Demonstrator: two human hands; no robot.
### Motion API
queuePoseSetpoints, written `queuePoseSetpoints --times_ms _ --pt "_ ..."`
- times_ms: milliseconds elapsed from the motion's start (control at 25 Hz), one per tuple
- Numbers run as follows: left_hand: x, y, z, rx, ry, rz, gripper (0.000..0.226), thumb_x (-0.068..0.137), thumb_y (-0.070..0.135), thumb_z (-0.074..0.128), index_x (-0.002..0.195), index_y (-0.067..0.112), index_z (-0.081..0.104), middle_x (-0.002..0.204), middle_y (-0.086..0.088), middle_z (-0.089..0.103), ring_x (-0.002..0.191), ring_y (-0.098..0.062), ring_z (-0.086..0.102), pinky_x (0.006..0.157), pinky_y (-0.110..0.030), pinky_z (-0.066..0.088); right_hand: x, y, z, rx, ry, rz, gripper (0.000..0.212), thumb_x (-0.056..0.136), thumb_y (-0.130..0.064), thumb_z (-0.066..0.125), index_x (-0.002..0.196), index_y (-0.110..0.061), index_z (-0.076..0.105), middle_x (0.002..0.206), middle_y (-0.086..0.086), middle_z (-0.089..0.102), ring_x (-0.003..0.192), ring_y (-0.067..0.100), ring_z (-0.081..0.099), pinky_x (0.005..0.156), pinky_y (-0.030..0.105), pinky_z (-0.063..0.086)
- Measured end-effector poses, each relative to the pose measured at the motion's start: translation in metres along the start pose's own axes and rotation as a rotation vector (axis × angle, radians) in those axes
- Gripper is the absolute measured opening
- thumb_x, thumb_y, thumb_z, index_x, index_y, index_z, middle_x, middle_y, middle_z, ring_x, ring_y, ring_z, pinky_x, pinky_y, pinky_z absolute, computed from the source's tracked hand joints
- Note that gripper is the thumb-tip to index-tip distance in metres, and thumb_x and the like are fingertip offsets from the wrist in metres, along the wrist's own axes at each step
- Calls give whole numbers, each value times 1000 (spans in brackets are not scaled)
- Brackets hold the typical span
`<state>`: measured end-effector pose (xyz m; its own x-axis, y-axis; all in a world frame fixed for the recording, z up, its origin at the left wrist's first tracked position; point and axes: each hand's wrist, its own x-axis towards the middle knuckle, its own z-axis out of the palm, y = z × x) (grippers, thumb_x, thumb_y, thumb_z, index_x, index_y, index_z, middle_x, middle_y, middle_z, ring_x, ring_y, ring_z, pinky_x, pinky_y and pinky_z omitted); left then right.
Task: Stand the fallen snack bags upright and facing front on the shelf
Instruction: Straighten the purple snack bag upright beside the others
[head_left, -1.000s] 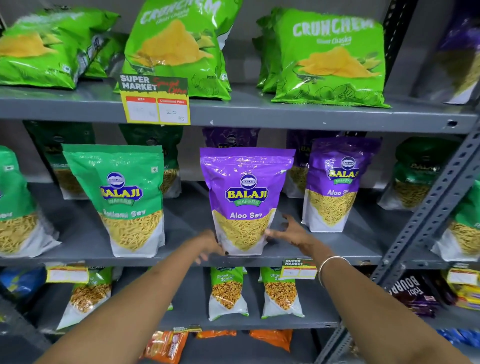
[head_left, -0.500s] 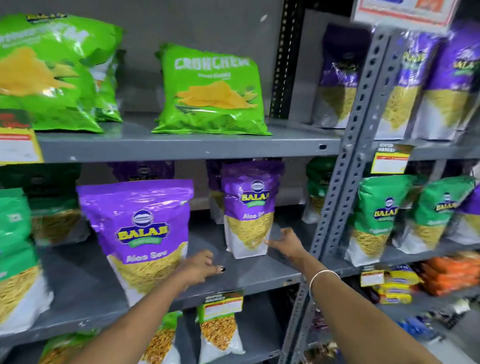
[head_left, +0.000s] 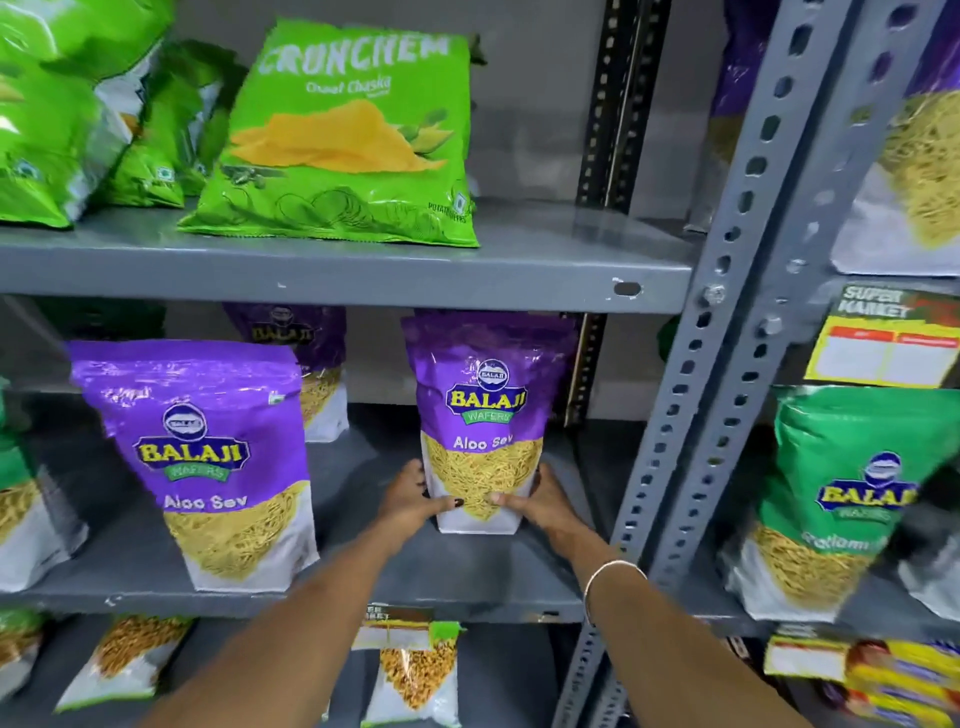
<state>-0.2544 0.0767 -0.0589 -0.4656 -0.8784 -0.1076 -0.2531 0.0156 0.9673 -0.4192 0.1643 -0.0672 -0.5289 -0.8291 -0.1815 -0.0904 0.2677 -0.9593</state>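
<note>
1. The purple Aloo Sev bag (head_left: 485, 421) is, I judge, light and soft: a thin foil pouch with loose, brittle sev inside. A hard squeeze could crush the content, and the glossy film may slip between the fingers.
2. The best place to hold it seems low on both side edges, near the flat base, where the pouch is widest and can be turned without bending.
3. The left hand (head_left: 413, 501) and the right hand (head_left: 540, 501) are curled around the lower corners of the bag, thumbs on its front, each half closed on it.
4. The bag stands on the middle shelf (head_left: 363, 582), at its right part, near the grey upright post (head_left: 727, 364), well apart from a second Aloo Sev bag (head_left: 208, 457) to the left.
5. It looks upright, front outward, purple above, with a clear window showing yellow sev and a white bottom.
</note>
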Motion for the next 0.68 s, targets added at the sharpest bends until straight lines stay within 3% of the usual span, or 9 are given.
queuePoseSetpoints --times_ms 120,240,440,680 --pt "-12 -1 0 39 56 -21 40 68 -13 70 85 15 48 116 -24 61 99 -24 58 74 -25 51 -2 9 1 -5 28 -33 67 53 -16 86 105 -18 44 126 14 60 115 32 58 101 50 46" --pt "-33 -2 0 57 71 -47 40 66 -10 74 77 19 49 117 -27 63 100 -29 62 89 -43 50 -26 8 0 -7 13 -27 65 57 -10 85 107 -15 43 127 17 59 118 33 56 103 50 45" --pt "-61 -7 0 106 63 -46 38 66 -4 76 92 9 50 117 -23 65 106 -32 63 95 -44 51 -59 8 -5 -37 9 -40 72 68 -2 79 126 3 38 120 10 55 120 27 51 104 41 43" --pt "-66 -21 -1 120 80 -52 40 61 3 81 72 24 50 110 -22 68 102 -33 65 93 -51 51 -78 10 -6 -33 29 -42 70 66 -6 80 124 0 41 130 18 56 122 31 52 104 44 44"
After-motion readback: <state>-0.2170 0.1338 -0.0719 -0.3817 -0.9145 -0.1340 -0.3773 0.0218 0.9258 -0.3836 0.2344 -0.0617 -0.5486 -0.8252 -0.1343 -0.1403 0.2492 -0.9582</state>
